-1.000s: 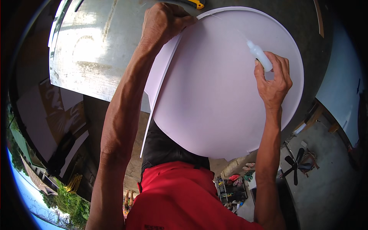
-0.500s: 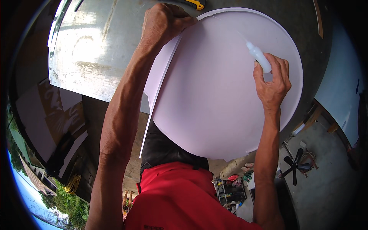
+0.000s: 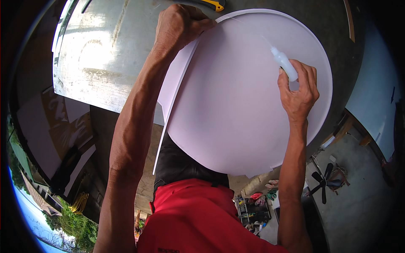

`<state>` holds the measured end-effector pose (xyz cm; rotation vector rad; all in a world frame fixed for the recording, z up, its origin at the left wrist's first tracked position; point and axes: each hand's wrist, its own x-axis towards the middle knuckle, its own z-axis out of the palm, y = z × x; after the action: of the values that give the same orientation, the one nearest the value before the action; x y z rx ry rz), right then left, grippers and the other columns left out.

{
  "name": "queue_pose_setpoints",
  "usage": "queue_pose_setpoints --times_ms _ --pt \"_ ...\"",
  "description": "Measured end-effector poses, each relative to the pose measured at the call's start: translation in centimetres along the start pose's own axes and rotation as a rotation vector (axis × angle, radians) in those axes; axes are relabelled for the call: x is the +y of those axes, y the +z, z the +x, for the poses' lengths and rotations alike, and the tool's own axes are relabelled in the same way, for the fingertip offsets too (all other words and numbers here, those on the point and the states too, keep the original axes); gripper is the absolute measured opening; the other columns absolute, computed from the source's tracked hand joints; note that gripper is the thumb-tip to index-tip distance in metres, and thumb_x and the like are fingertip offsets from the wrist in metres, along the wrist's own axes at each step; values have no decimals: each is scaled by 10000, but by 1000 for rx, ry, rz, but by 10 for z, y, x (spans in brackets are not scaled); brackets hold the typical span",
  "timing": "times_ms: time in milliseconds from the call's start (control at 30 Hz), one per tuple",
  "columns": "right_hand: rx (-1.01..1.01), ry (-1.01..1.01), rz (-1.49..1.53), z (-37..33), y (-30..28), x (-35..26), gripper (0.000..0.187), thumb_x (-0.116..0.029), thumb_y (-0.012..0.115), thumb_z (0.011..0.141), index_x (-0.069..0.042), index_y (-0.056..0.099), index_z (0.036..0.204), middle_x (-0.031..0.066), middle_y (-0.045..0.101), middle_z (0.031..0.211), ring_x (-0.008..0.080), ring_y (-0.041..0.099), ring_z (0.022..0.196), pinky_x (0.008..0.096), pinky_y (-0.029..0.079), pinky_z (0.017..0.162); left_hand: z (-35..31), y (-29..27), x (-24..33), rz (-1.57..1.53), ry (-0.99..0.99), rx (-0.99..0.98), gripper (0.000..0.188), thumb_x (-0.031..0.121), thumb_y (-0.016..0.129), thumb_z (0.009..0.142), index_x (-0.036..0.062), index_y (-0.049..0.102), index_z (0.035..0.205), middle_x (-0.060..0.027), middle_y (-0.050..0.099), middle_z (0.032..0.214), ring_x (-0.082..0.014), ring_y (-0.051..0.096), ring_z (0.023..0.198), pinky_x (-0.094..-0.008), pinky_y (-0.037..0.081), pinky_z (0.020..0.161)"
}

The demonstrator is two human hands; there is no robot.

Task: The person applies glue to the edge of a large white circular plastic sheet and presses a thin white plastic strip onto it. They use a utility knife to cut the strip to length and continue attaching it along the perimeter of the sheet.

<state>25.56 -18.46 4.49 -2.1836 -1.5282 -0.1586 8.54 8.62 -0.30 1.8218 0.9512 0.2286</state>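
Note:
A large round white panel (image 3: 244, 97) lies in front of me, with a thin raised white strip (image 3: 179, 92) running along its far rim. On the left the strip leaves the rim and its free end reaches down toward my waist. My left hand (image 3: 181, 25) is closed at the panel's far-left edge, pinching the strip there; its fingertips are partly hidden. Over the right part of the panel my right hand (image 3: 300, 88) grips a small white squeeze bottle (image 3: 284, 64) between thumb and fingers. The bottle's fine nozzle tilts up and left, apart from the rim.
The panel rests on a grey worktable (image 3: 101, 55) with a shiny worn surface. A yellow-and-black utility knife (image 3: 213, 4) lies beyond my left hand. A black-bladed fan (image 3: 324, 183) and a shoe rack (image 3: 253, 208) stand on the floor to the lower right.
Almost nothing differs. Both hands keep their places and holds, with only a very slight shift of the view.

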Motion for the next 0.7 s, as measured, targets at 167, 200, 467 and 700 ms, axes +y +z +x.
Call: queue_pose_setpoints --times_ms 167,200,467,700 --pt "4 11 10 -1 0 0 357 23 808 818 -4 700 1157 111 713 1034 277 669 928 406 577 755 0 0 -1 7 56 18 130 92 830 825 -8 821 908 -92 753 704 -142 671 594 -328 535 544" --pt "3 13 15 -1 0 0 355 22 809 818 -4 701 1156 111 713 1034 277 670 929 406 578 756 1 1 -4 -18 57 28 130 91 829 824 -8 820 906 -91 753 704 -141 671 596 -328 534 546" --pt "2 27 12 0 -1 -1 352 10 814 818 -7 704 1152 110 717 1035 280 675 939 408 585 765 -3 -1 5 -15 63 25 127 97 823 819 -9 807 886 -81 739 686 -134 659 593 -329 528 549" --pt "-1 1 13 1 -2 -1 368 20 816 811 -4 698 1158 109 716 1043 278 673 940 409 585 769 0 -1 1 3 52 25 135 112 813 813 -10 805 872 -85 725 664 -130 639 567 -337 513 533"
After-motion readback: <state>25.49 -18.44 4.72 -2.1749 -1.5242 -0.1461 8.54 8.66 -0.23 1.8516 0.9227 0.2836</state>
